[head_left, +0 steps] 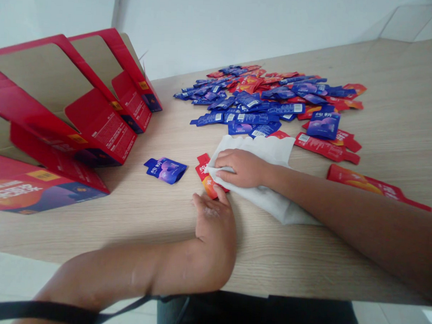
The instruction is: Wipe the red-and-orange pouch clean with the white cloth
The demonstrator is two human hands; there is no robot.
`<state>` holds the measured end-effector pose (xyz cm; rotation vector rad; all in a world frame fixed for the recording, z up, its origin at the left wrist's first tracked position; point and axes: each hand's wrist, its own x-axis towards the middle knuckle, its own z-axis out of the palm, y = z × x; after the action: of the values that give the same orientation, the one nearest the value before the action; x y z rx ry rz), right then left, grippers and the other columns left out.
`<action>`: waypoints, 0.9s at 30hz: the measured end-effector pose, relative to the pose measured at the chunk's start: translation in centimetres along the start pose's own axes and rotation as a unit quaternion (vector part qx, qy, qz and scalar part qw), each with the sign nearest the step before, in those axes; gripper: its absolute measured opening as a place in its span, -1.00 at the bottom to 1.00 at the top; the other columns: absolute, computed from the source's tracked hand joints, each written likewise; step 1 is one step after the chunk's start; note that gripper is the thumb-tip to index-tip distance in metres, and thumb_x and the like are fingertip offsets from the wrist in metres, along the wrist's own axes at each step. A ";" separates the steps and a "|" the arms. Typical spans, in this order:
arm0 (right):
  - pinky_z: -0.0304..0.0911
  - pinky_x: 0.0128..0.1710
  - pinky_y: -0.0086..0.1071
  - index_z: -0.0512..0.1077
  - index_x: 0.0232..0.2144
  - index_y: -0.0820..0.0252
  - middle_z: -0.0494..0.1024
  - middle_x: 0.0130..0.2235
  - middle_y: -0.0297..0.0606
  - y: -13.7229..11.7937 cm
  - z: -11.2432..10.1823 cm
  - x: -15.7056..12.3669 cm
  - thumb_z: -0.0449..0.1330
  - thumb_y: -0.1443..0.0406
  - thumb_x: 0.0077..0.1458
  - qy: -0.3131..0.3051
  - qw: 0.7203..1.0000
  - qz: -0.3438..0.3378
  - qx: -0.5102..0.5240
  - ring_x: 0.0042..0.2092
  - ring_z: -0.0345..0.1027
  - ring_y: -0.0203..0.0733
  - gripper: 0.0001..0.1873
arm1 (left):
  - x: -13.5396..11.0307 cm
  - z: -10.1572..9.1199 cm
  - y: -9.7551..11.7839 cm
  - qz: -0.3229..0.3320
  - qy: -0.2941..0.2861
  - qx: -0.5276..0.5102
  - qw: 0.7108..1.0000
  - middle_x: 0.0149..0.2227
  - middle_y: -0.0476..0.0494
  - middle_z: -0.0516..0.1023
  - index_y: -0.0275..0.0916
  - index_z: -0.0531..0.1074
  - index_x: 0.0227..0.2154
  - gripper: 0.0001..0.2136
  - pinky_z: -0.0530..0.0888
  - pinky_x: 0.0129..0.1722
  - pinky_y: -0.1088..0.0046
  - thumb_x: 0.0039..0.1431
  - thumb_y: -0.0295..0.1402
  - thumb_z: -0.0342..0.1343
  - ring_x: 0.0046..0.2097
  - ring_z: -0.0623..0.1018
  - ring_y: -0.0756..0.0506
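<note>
My right hand (239, 168) is closed on a white cloth (270, 152), pressing a bunched fold of it over a red and orange pouch (204, 168) that lies flat on the table. The cloth hides the pouch's right side. My left hand (213, 214) rests at the near edge of that pouch, its visible fingers apart and one fingertip touching the edge; the other fingers are hidden. A single blue pouch (165, 170) with a purple print lies to the left.
A large heap of blue and red pouches (254, 104) spreads behind the cloth. Several open red boxes (106, 124) stand at the left. Another red pouch (365, 180) lies partly behind my right forearm. A clear plastic piece (406, 22) stands against the wall.
</note>
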<state>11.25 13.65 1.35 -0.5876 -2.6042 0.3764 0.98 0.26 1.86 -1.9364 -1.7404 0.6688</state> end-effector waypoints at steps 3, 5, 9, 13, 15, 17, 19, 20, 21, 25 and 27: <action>0.16 -0.18 -0.30 0.46 -0.34 0.29 0.48 -0.27 -0.14 0.0 0.0 0.0 0.05 0.29 0.14 -0.003 1.000 0.003 -0.001 -0.23 0.30 -0.15 -0.78 | 0.1 0.0 0.0 -0.001 -0.003 -0.002 1.000 -0.24 -0.48 0.61 -0.51 0.25 0.13 -0.50 0.40 0.03 0.19 0.15 -0.66 -0.31 -0.16 0.61 -0.17; 0.16 -0.18 -0.30 0.46 -0.33 0.29 0.48 -0.27 -0.14 0.0 0.0 0.0 0.04 0.29 0.15 -0.003 1.000 0.000 -0.001 -0.23 0.30 -0.15 -0.78 | 0.1 0.0 0.0 -0.002 -0.006 -0.002 1.000 -0.24 -0.48 0.61 -0.51 0.24 0.14 -0.50 0.40 0.04 0.18 0.15 -0.66 -0.32 -0.15 0.61 -0.17; 0.17 -0.19 -0.31 0.46 -0.33 0.30 0.48 -0.28 -0.14 0.1 0.0 -0.1 0.04 0.29 0.15 -0.001 1.000 -0.003 -0.002 -0.24 0.30 -0.15 -0.77 | 0.2 0.0 0.0 0.005 -0.011 -0.008 1.000 -0.24 -0.48 0.61 -0.53 0.23 0.14 -0.50 0.40 0.05 0.18 0.15 -0.67 -0.33 -0.15 0.60 -0.16; 0.17 -0.18 -0.31 0.46 -0.32 0.30 0.48 -0.28 -0.14 0.1 0.0 -0.1 0.04 0.28 0.15 0.001 1.000 -0.008 -0.004 -0.23 0.30 -0.14 -0.77 | 0.2 0.0 0.0 0.005 -0.008 -0.013 1.000 -0.25 -0.49 0.61 -0.53 0.23 0.14 -0.50 0.39 0.04 0.17 0.15 -0.67 -0.32 -0.16 0.60 -0.17; 0.17 -0.18 -0.30 0.46 -0.30 0.30 0.48 -0.27 -0.14 0.1 0.0 0.0 0.04 0.29 0.15 0.001 1.000 -0.007 -0.002 -0.23 0.30 -0.14 -0.76 | 0.2 0.1 0.0 0.004 -0.005 -0.018 1.000 -0.25 -0.51 0.60 -0.54 0.23 0.14 -0.50 0.39 0.04 0.17 0.15 -0.67 -0.31 -0.16 0.60 -0.17; 0.18 -0.18 -0.30 0.46 -0.31 0.31 0.48 -0.27 -0.13 0.0 0.0 0.0 0.04 0.29 0.15 0.000 1.000 -0.005 -0.002 -0.23 0.30 -0.14 -0.76 | 0.2 0.1 0.0 0.001 -0.001 -0.020 1.000 -0.26 -0.52 0.60 -0.55 0.23 0.14 -0.50 0.39 0.04 0.17 0.15 -0.67 -0.31 -0.16 0.60 -0.18; 0.17 -0.18 -0.30 0.46 -0.32 0.30 0.48 -0.27 -0.13 -0.1 0.0 0.1 0.04 0.29 0.15 -0.002 1.000 -0.002 -0.002 -0.24 0.30 -0.14 -0.77 | 0.1 0.1 0.0 0.000 0.001 -0.017 1.000 -0.26 -0.51 0.60 -0.55 0.23 0.14 -0.50 0.39 0.04 0.17 0.15 -0.67 -0.31 -0.17 0.61 -0.18; 0.17 -0.18 -0.30 0.46 -0.32 0.30 0.48 -0.27 -0.13 -0.1 -0.1 0.1 0.04 0.29 0.15 -0.003 1.000 -0.001 -0.002 -0.24 0.30 -0.14 -0.77 | 0.1 0.1 0.0 -0.001 0.001 -0.013 1.000 -0.26 -0.50 0.61 -0.54 0.23 0.14 -0.50 0.39 0.04 0.17 0.14 -0.67 -0.31 -0.17 0.61 -0.17; 0.17 -0.17 -0.30 0.46 -0.32 0.30 0.48 -0.27 -0.14 -0.1 -0.1 0.0 0.04 0.29 0.15 -0.004 1.000 0.000 0.000 -0.23 0.30 -0.14 -0.77 | 0.1 0.1 0.0 -0.002 0.002 -0.009 1.000 -0.26 -0.48 0.61 -0.53 0.24 0.14 -0.50 0.40 0.03 0.18 0.14 -0.67 -0.32 -0.17 0.61 -0.16; 0.17 -0.17 -0.30 0.46 -0.32 0.30 0.48 -0.27 -0.12 0.0 0.0 0.0 0.05 0.29 0.14 0.000 1.000 -0.001 0.003 -0.23 0.30 -0.14 -0.78 | 0.1 0.1 0.0 -0.001 0.005 -0.007 1.000 -0.28 -0.42 0.62 -0.51 0.25 0.13 -0.50 0.40 0.04 0.19 0.15 -0.67 -0.32 -0.19 0.61 -0.14; 0.17 -0.18 -0.30 0.46 -0.32 0.30 0.48 -0.28 -0.13 0.0 0.0 0.0 0.04 0.29 0.14 0.001 1.000 -0.002 0.003 -0.23 0.30 -0.14 -0.78 | 0.1 0.1 0.0 -0.002 0.005 -0.018 1.000 -0.28 -0.43 0.62 -0.52 0.25 0.12 -0.50 0.40 0.04 0.18 0.14 -0.67 -0.32 -0.19 0.61 -0.14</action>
<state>11.27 13.64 1.37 -0.5816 -2.6015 0.3816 0.92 0.32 1.82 -1.9571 -1.7611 0.6286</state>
